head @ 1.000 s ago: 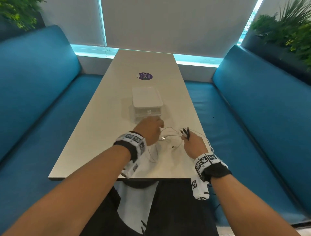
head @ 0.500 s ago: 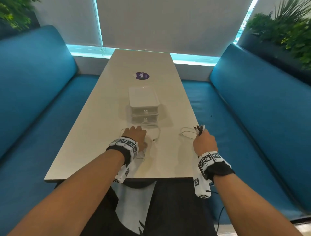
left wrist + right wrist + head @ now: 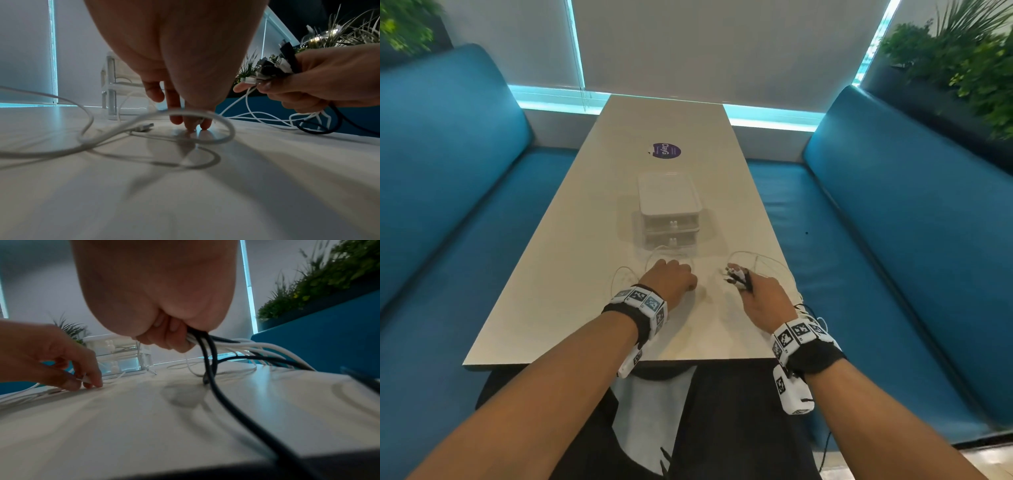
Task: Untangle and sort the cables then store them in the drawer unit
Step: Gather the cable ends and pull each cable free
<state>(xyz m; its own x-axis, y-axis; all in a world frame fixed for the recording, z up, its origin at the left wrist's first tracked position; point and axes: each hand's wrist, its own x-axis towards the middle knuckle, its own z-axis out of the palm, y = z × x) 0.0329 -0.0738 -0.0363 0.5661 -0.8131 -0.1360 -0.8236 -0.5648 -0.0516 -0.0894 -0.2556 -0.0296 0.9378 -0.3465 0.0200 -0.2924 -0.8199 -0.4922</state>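
On the pale table [image 3: 571, 260], my left hand [image 3: 671, 279] has its fingertips down and pinches the end of a loose white cable [image 3: 123, 128], [image 3: 85, 379] that loops across the surface near it. My right hand [image 3: 756, 296] hovers to the right and grips a bundle of black and white cables [image 3: 205, 345]. Their plugs [image 3: 736, 275], [image 3: 267, 69] stick out past its fingers, and the cords trail off the table's right edge. Just beyond both hands stands the clear two-drawer unit [image 3: 669, 209], [image 3: 115, 353], both drawers pushed in.
Blue bench seats [image 3: 893, 240] flank the table on both sides. A purple sticker [image 3: 667, 150] lies past the drawer unit. Plants [image 3: 962, 61] stand behind the right bench. The table's near edge [image 3: 619, 361] is just behind my wrists.
My left hand has drawn back from the drawer front to the table with one white cable. The right hand carried the bundle out to the right, then came back a little toward the left.
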